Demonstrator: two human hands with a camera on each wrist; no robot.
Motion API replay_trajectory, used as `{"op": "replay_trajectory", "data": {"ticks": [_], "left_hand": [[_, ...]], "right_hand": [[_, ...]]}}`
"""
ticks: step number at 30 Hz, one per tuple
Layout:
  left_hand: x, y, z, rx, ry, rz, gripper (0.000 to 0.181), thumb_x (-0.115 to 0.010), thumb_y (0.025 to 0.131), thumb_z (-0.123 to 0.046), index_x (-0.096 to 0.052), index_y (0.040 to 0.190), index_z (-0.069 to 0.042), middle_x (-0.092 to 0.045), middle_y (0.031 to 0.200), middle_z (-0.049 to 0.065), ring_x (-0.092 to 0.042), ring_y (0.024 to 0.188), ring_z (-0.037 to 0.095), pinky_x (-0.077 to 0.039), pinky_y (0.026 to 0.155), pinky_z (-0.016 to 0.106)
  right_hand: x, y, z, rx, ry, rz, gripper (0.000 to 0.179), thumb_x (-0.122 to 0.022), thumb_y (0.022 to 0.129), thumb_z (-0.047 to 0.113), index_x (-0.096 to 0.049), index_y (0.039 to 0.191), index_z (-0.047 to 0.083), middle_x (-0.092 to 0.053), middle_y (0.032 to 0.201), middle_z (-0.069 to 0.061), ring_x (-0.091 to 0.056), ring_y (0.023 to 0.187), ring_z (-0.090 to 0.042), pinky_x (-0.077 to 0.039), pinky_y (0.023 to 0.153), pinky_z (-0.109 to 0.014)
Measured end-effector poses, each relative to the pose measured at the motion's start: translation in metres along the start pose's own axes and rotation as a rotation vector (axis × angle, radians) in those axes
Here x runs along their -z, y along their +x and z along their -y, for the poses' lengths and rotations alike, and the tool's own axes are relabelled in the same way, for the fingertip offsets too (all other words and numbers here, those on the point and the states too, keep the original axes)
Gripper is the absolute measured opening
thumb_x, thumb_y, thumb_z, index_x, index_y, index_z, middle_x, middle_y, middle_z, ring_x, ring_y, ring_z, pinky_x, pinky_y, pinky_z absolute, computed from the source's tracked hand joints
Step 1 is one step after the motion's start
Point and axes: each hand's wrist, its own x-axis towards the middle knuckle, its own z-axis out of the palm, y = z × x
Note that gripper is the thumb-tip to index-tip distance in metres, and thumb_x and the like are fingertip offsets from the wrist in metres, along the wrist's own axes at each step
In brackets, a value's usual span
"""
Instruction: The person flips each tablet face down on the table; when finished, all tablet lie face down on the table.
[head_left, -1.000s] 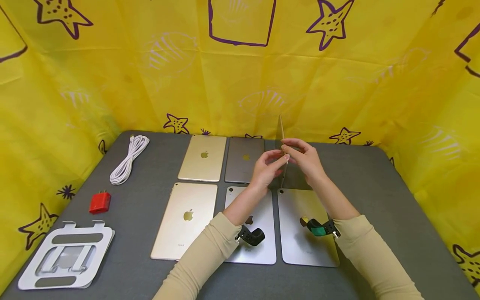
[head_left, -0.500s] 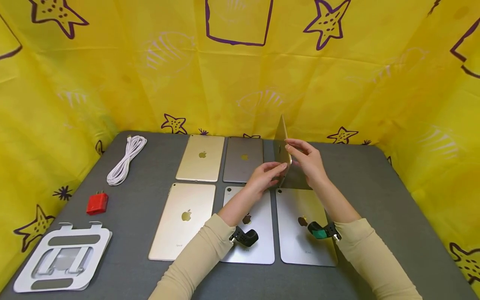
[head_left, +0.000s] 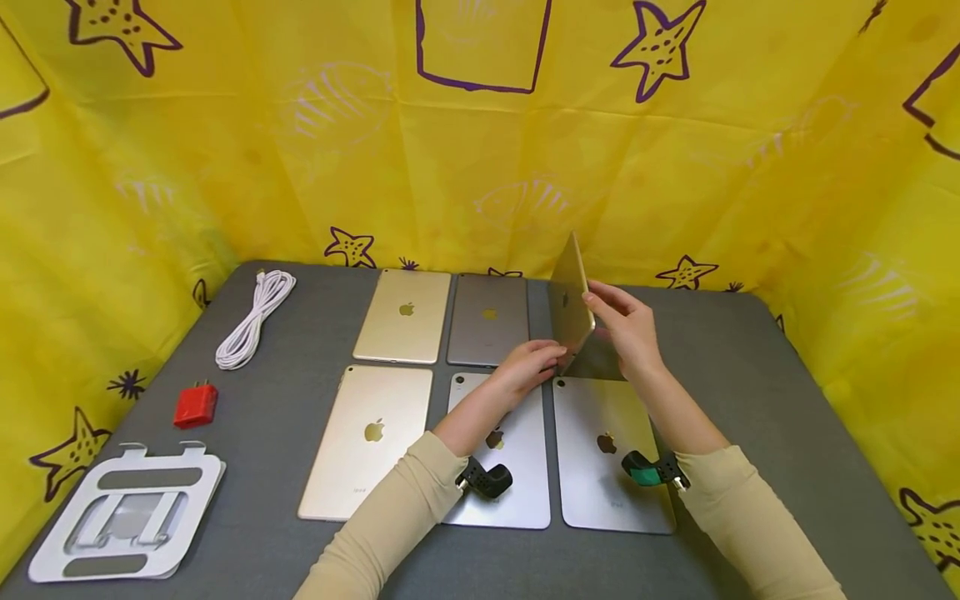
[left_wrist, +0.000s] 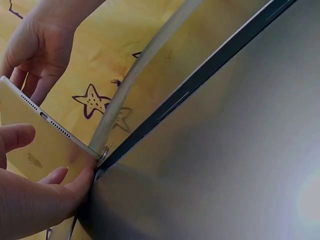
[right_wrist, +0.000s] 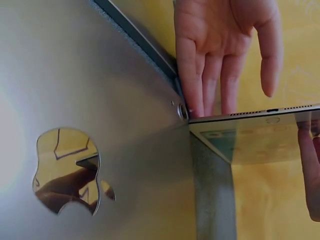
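Observation:
A thin gold tablet point(head_left: 567, 292) stands tilted on its edge behind the front-right tablet, its back turned left. My right hand point(head_left: 627, 329) grips its raised edge, thumb on the back and fingers on the screen side. Near the lower corner, my left hand point(head_left: 527, 367) touches the tablet's back with its fingertips. In the right wrist view the left hand point(right_wrist: 220, 45) has its fingers extended and its thumb apart. The tablet's bottom edge point(left_wrist: 55, 127) shows a charging port and speaker holes. Just in front lies a silver tablet point(head_left: 611, 492), back up.
Other tablets lie back up: gold point(head_left: 393, 329) and grey point(head_left: 483, 312) behind, gold point(head_left: 360, 462) and silver point(head_left: 528, 500) in front. To the left are a coiled white cable point(head_left: 251, 329), a red charger point(head_left: 196, 406) and a folded white stand point(head_left: 191, 508). A yellow curtain point(head_left: 450, 167) surrounds the table.
The upright tablet has leaned over to the right, showing more of its back. My left hand has let go of its edge and slid down to the lower corner; my right hand moved slightly right.

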Motion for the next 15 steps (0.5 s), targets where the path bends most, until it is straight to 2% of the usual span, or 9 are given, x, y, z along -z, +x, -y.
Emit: {"op": "replay_trajectory", "data": {"ticks": [8, 15], "left_hand": [[0.001, 0.0, 0.003, -0.015, -0.004, 0.012, 0.047, -0.055, 0.097, -0.01, -0.044, 0.137, 0.011, -0.048, 0.14, 0.022, -0.041, 0.133, 0.034, -0.035, 0.11, 0.035], [0.002, -0.002, 0.003, -0.027, 0.03, 0.012, 0.046, -0.056, 0.096, -0.012, -0.047, 0.136, 0.009, -0.048, 0.139, 0.02, -0.044, 0.129, 0.03, -0.033, 0.11, 0.035]], "right_hand": [[0.015, -0.004, -0.004, -0.037, 0.108, -0.094, 0.043, -0.076, 0.086, 0.029, -0.068, 0.122, 0.006, -0.069, 0.102, 0.007, -0.06, 0.096, -0.011, -0.054, 0.064, -0.019], [0.034, -0.005, -0.015, -0.119, 0.217, -0.143, 0.033, -0.077, 0.085, 0.023, -0.073, 0.115, 0.009, -0.071, 0.096, 0.01, -0.063, 0.086, -0.005, -0.053, 0.063, -0.018]]}}
